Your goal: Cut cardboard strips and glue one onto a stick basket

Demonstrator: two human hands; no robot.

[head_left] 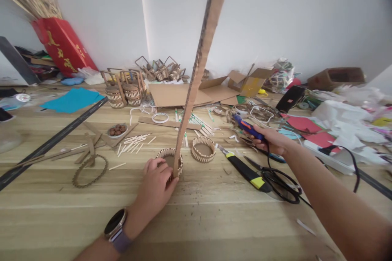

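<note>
My left hand (157, 181) is closed round the near side of a small round basket (179, 164) made of cardboard and short sticks. Its thumb presses the foot of a long cardboard strip (196, 69), which stands tall and leans slightly right, against the basket's wall. To the right, my right hand (271, 140) grips a blue and orange glue gun (247, 127) with a black cord, held above the table. A second round basket (203, 149) sits just right of the first. The fingertips of my left hand are partly hidden inside the basket.
A utility knife (246, 172) and black scissors (280, 183) lie right of the baskets. Loose sticks (133, 143), a bowl of brown balls (117, 130) and a cardboard ring (90, 171) are on the left. Finished lidded baskets (133, 93) and cardboard sheets (174, 95) stand behind.
</note>
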